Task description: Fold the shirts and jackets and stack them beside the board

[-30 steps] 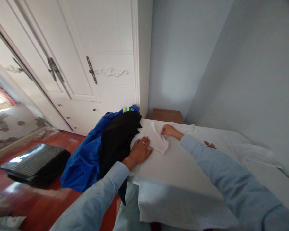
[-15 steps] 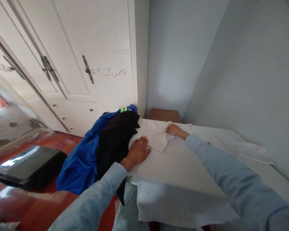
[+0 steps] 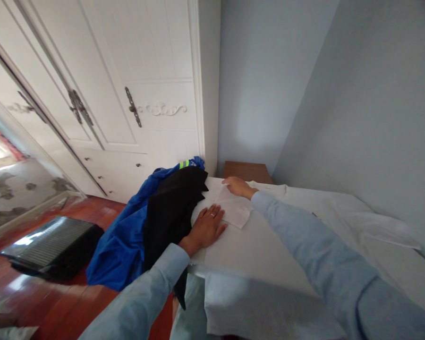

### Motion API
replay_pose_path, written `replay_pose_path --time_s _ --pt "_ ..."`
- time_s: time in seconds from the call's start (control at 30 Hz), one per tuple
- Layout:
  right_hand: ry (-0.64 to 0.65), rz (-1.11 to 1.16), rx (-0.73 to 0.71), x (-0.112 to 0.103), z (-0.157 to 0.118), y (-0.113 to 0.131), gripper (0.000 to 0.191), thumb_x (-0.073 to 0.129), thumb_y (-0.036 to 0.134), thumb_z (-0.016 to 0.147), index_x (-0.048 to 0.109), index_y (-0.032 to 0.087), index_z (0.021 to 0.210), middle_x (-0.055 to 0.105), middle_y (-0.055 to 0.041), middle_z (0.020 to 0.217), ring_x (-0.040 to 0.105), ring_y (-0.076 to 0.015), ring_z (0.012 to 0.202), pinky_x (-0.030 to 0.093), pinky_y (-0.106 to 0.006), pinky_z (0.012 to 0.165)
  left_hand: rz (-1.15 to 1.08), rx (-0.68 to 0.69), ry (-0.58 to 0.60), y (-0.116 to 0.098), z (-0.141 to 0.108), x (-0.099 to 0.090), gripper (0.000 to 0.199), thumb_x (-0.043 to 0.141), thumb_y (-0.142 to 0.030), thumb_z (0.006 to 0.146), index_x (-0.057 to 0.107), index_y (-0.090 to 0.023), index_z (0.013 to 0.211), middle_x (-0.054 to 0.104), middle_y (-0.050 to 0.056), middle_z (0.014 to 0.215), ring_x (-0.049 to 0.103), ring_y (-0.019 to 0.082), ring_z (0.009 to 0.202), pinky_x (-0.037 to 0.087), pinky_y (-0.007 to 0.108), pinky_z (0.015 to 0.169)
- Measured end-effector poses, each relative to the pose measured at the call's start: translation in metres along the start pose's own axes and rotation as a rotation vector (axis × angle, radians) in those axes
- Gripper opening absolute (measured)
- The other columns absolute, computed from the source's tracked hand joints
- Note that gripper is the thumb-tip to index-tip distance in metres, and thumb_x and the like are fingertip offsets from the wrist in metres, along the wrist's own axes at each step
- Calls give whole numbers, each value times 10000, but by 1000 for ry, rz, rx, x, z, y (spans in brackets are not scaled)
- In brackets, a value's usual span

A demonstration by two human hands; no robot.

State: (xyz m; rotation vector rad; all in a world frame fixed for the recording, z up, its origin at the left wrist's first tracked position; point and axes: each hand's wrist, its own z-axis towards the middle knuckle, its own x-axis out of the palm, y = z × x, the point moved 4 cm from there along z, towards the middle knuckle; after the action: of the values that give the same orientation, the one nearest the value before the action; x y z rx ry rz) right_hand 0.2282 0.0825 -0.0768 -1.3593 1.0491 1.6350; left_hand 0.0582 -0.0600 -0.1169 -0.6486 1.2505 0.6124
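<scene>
My left hand [image 3: 208, 226] lies flat, fingers stretched, on white fabric, with a ring on one finger. Its fingertips touch the near left edge of a small white cloth piece [image 3: 238, 210]. At that piece's far left corner, my right hand [image 3: 238, 185] pinches the fabric between thumb and fingers. Whether the piece is loose or part of a larger garment, I cannot tell. Beneath both hands a large white cloth [image 3: 262, 250] covers the table and hangs over its front edge.
Black fabric [image 3: 173, 203] with a jagged edge and a blue garment [image 3: 123, 250] drape over the table's left end. Behind stand a white wardrobe [image 3: 163, 56] and a brown wooden piece [image 3: 248, 171]. A black plastic-wrapped package [image 3: 53, 245] rests on the red wooden floor [image 3: 102, 205].
My right hand has moved left across the small white cloth piece, from its right side to its far left corner. My left hand stays flat in place; the view has shifted slightly.
</scene>
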Motion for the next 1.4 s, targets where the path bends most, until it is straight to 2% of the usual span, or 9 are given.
replay_pose_path --time_s 0.17,0.27,0.4,0.63,0.8,0.97,1.1,1.27,1.4 --pt "58 -86 -85 19 13 10 341 478 60 919 747 159 1104 728 -151 1219 663 -272 1153 490 -356 962 -12 6 11 -3 -1 -2 531 334 -460 1042 476 -181 1472 442 149 1567 348 280 1485 296 519 1196" --pt "47 -129 -101 25 16 7 334 450 94 957 725 145 1139 699 -180 1265 640 -286 1190 481 -389 985 -27 43 15 -4 -2 -2 519 329 -444 1046 486 -180 1464 460 141 1556 365 268 1477 285 517 1202" --pt "28 -156 -100 32 17 2 364 405 126 990 679 162 1228 639 -165 1370 554 -297 1308 451 -443 1041 -35 68 10 -6 -1 -2 515 313 -436 1052 504 -172 1452 481 142 1541 400 262 1456 265 516 1211" --pt "-9 -151 -92 35 17 1 371 413 131 990 645 138 1279 609 -181 1404 531 -304 1336 417 -481 1091 -2 -3 4 -6 -2 -6 506 350 -444 1043 529 -191 1443 458 137 1558 312 332 1496 240 542 1220" --pt "-98 -110 -152 28 8 13 442 431 55 943 606 111 1344 578 -180 1443 517 -258 1357 357 -430 1151 0 -54 -3 -5 -2 -8 536 382 -459 1032 508 -149 1451 444 187 1555 333 335 1486 291 508 1204" --pt "-89 19 -314 33 -3 22 335 492 88 931 719 113 1175 702 -168 1265 628 -241 1215 429 -380 1089 -9 -49 -3 -5 -1 -6 547 373 -457 1033 513 -112 1433 474 195 1532 366 325 1471 296 498 1203" --pt "-47 45 -277 40 -1 16 364 444 175 996 682 93 1258 653 -174 1356 583 -243 1294 406 -375 1120 2 -25 -10 -5 -1 -4 547 361 -455 1035 507 -111 1433 468 184 1540 350 306 1482 290 497 1209" --pt "6 8 -259 42 1 14 402 399 235 1031 623 156 1354 571 -145 1465 485 -255 1398 340 -481 1167 -4 16 -2 -5 -2 -2 563 339 -460 1040 478 -106 1457 447 171 1558 371 280 1473 275 488 1221" --pt "-14 -38 -195 37 -3 18 428 407 234 1027 569 120 1406 540 -169 1488 448 -274 1425 311 -496 1185 -16 5 0 -3 -2 0 551 332 -458 1041 476 -130 1460 471 155 1546 386 271 1465 283 503 1216"
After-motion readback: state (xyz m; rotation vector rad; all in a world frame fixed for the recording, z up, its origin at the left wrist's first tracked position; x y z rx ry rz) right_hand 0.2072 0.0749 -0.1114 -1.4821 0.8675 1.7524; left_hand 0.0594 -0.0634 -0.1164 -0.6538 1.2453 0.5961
